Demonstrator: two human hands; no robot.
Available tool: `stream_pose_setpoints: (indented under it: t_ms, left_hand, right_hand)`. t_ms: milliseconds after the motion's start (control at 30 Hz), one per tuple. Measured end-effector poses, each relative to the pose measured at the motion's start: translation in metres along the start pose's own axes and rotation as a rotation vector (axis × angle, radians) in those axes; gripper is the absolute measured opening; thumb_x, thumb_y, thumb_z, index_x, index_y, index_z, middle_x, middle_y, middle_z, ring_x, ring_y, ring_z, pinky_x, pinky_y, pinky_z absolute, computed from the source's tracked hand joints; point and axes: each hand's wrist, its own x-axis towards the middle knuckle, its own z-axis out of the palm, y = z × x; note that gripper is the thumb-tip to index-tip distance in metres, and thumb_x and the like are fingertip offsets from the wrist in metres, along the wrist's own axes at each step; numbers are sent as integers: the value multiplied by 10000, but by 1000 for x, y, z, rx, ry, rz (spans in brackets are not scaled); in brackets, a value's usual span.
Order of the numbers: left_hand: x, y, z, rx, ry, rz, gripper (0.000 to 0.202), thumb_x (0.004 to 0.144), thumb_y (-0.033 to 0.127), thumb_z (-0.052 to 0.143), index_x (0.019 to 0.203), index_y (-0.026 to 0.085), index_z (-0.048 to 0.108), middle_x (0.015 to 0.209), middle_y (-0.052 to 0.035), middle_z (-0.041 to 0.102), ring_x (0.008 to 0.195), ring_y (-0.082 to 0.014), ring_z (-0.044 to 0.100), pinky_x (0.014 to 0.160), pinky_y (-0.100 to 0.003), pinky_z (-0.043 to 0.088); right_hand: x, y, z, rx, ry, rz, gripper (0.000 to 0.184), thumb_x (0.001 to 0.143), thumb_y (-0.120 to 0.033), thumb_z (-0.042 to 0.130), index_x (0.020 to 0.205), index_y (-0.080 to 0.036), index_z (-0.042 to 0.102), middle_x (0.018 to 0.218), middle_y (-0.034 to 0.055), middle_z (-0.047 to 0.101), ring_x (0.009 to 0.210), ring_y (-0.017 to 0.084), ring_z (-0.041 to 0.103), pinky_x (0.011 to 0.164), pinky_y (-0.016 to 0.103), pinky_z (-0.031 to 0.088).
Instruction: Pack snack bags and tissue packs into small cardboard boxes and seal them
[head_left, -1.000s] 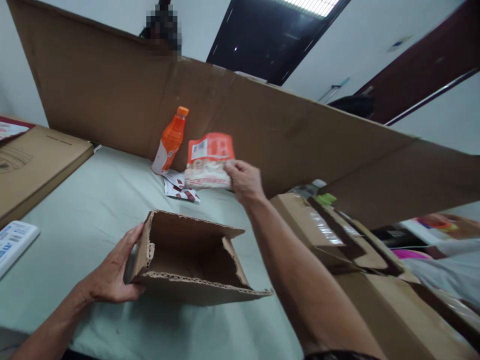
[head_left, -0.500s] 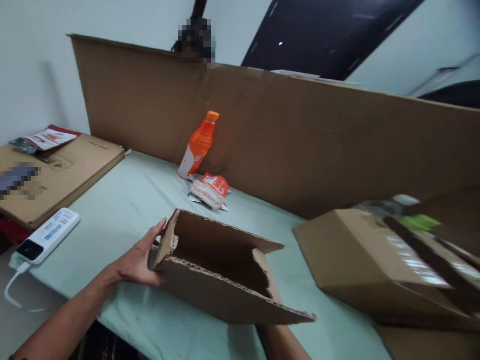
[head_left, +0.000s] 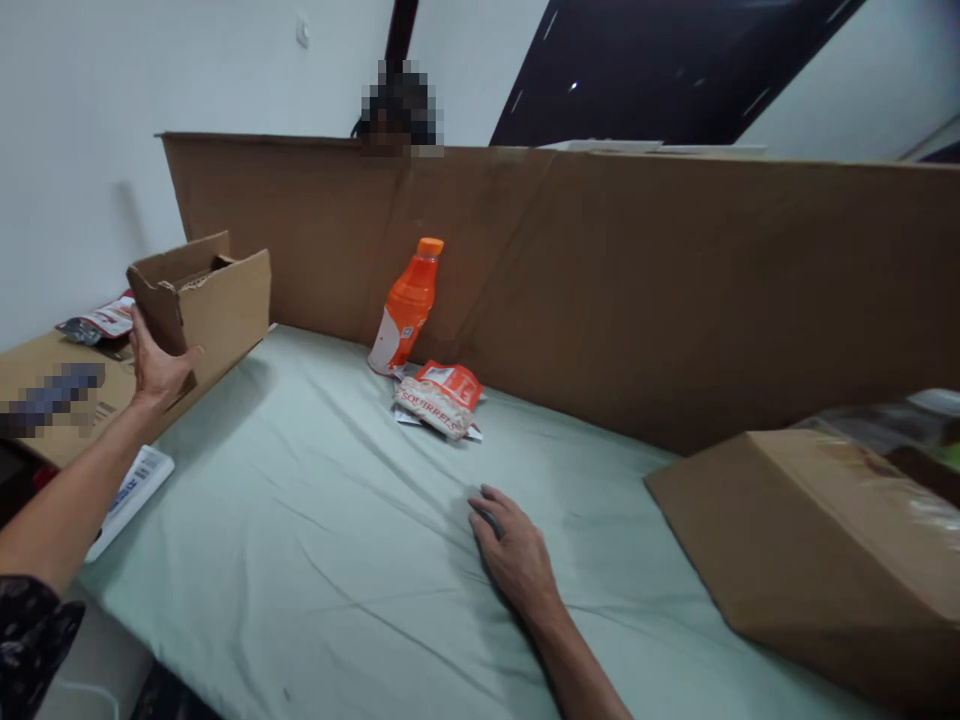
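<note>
My left hand (head_left: 159, 368) grips the near left side of an open-topped cardboard box (head_left: 225, 305), thumb on its front wall. The box is at the left, above or on the flat carton; whether it touches cannot be told. My right hand (head_left: 514, 545) is low over the green cloth (head_left: 360, 560), holding nothing that I can make out. Its fingers are slightly bent, with a dark gap between thumb and forefinger. Beyond it lies a red and white packet (head_left: 439, 400) printed "SQUIRRELS". An orange bottle (head_left: 409, 305) leans against the cardboard panel behind.
A tall cardboard panel (head_left: 637, 290) runs along the back. At the right stands a larger cardboard box (head_left: 772, 540) with clear plastic on top. A flat carton (head_left: 45, 355), a foil pouch (head_left: 97, 322) and a white power bank (head_left: 139, 495) are at the left. Someone's blurred head shows behind the panel.
My left hand has carried the box from the middle of the cloth to the far left. My right hand, formerly hidden behind the box, now shows on its own over the cloth.
</note>
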Motion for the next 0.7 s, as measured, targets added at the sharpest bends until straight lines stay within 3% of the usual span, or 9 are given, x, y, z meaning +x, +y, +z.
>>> stream_pose_setpoints:
  t_ms: [67,133,267,400,500,567,633,700]
  left_hand:
    - [19,-17,1,84,133,-62,1115,876,586,737,1611,114,43,1728,-113,111,1575,-416,-172,1268,-536,66]
    - [35,-33,7,148,209,-116,1113,867,624,703,1608,69,85,1719,-139,158,1584,-440,-74,1249,-531,85]
    - [66,-60,22,233,204,-168,1074,874,745,495,1598,12,191,1704,-160,218,1583,-446,-31,1149,-529,197]
    - [82,-66,27,320,172,-198,1147,888,763,491,1587,-43,69,1701,-245,154,1580,-426,84,1104,-544,229]
    - [67,-50,30,365,158,-220,1264,843,804,581,1601,-47,36,1717,-263,138,1589,-419,116,1212,-550,211]
    - [43,-36,38,371,115,-211,1415,731,833,691,1609,-48,17,1720,-291,111,1586,-452,129,1259,-599,180]
    - [11,-24,54,361,47,-174,1472,662,900,653,1616,-43,46,1727,-277,88,1574,-528,66,1254,-664,136]
    - [-29,-16,76,458,-222,-39,1283,735,935,437,1651,87,138,1744,-182,150,1582,-509,123,1247,-646,196]
  right_hand:
    - [-2,3,0,33,-2,26,425,893,-450,476,983,-191,799,1245,180,747,1153,324,711,1027,541,560]
    - [-4,6,0,63,-6,49,419,898,-477,501,997,-206,804,1261,166,745,1164,327,706,1041,553,552]
    - [-8,11,-3,91,5,65,440,920,-520,504,989,-211,810,1264,163,745,1161,324,709,1047,540,553]
    - [-4,7,-6,115,2,75,426,906,-519,519,960,-212,810,1240,166,753,1134,323,717,1025,538,561]
    - [2,-10,-9,141,34,97,366,880,-445,524,920,-208,800,1198,178,763,1127,334,713,1026,571,543]
    - [5,-25,-11,143,55,111,334,868,-371,512,910,-193,791,1183,191,764,1140,337,706,1033,584,530]
    - [9,-36,-12,112,66,127,303,864,-304,514,944,-199,788,1217,164,761,1176,299,697,1056,523,530]
    - [16,-39,-15,75,82,137,283,857,-245,530,984,-215,781,1247,128,757,1200,253,689,1074,452,525]
